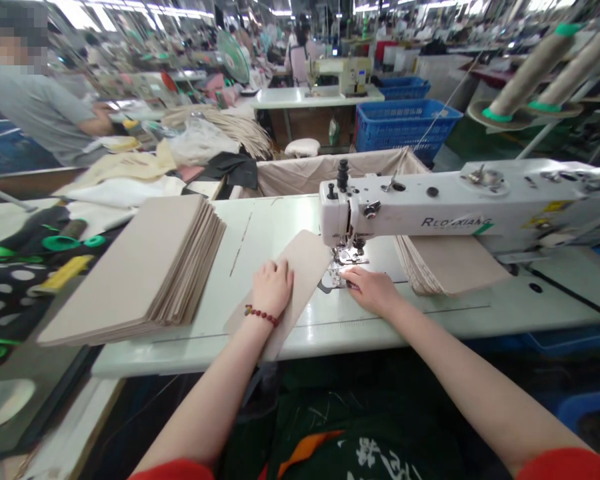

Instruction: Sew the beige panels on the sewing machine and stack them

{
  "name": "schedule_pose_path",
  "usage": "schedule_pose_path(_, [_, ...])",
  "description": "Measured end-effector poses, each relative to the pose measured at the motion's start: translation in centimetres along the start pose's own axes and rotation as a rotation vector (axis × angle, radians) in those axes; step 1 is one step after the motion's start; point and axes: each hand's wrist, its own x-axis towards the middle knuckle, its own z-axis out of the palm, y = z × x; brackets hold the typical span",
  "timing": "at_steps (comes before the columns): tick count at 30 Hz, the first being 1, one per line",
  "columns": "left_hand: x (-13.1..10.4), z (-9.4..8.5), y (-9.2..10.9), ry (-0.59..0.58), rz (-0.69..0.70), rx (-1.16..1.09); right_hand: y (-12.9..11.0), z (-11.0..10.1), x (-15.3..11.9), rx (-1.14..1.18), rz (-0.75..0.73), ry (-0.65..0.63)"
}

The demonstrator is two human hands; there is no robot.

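My left hand (273, 288), with a beaded bracelet at the wrist, lies on top of a beige fabric panel (305, 267). Its fingers are bent and slightly apart, pressing on the panel. That panel lies slanted on the table, its right edge beside the presser foot (341, 257) of a white sewing machine (405, 203). Close by the needle area, my right hand (373, 290) has its fingers drawn together at the metal plate. Whatever is between those fingertips is too small to make out.
A thick stack of beige panels (140, 267) stands on the left of the table. More panels (450, 263) lie under the machine arm. Thread cones (535, 70) rise at the right. Behind are a cloth-lined bin (290, 175), a blue crate (405, 127) and a co-worker (40, 107).
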Motion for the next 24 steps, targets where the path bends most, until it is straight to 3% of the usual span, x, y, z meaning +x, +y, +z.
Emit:
schedule_pose_path(4, [-6.5, -0.4, -3.1, -0.013, 0.039, -0.017, -0.7, -1.1, -5.6, 0.198, 0.06, 0.084])
schedule_pose_path(7, [-9.7, 0.0, -3.2, -0.026, 0.149, -0.121, -1.2, -0.7, -9.7, 0.451, 0.154, 0.13])
schedule_pose_path(10, [-9.8, 0.5, -1.0, -0.059, 0.251, -0.196, -1.6, 0.1, -12.0, 0.566, 0.267, 0.145])
schedule_pose_path(15, [-8.7, -0.3, 3.4, -0.069, 0.324, -0.391, -1.1, 0.5, -14.2, 0.498, 0.396, 0.159])
schedule_pose_path(19, [-10.5, -1.2, 6.9, -0.143, 0.447, -0.524, -1.1, 1.3, -16.5, 0.464, 0.471, 0.143])
schedule_pose_path(24, [-11.9, -0.4, 10.8, -0.164, 0.561, -0.505, -1.7, 2.7, -17.7, 0.566, 0.492, 0.168])
